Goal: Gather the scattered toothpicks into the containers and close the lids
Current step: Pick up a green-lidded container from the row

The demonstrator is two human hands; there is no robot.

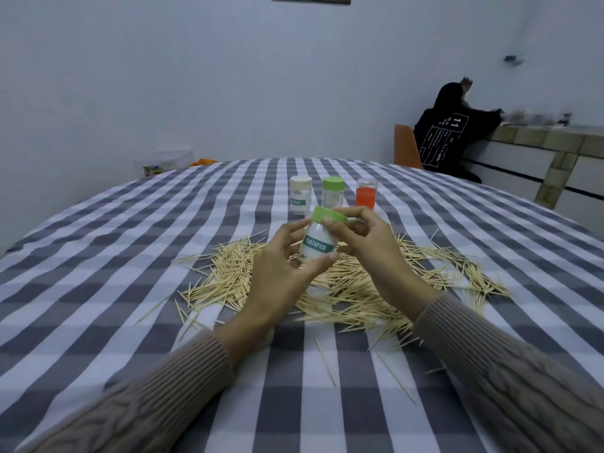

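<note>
My left hand [277,266] grips the body of a clear toothpick container [318,245] with a teal "TOOTHPICK" label, held tilted above the table. My right hand [362,246] pinches its green lid [328,215] with thumb and fingertips. Under and around both hands lies a wide pile of scattered toothpicks [346,289]. Three more containers stand behind the pile: one with a beige lid [300,195], one with a green lid [333,192], and a clear one with an orange lower part [366,193].
The table wears a grey-and-white checked cloth [130,256]. A few stray toothpicks [325,362] lie nearer me. A person in a black top [447,138] sits at a counter at the back right. A clear plastic box [170,161] stands beyond the table's far left edge.
</note>
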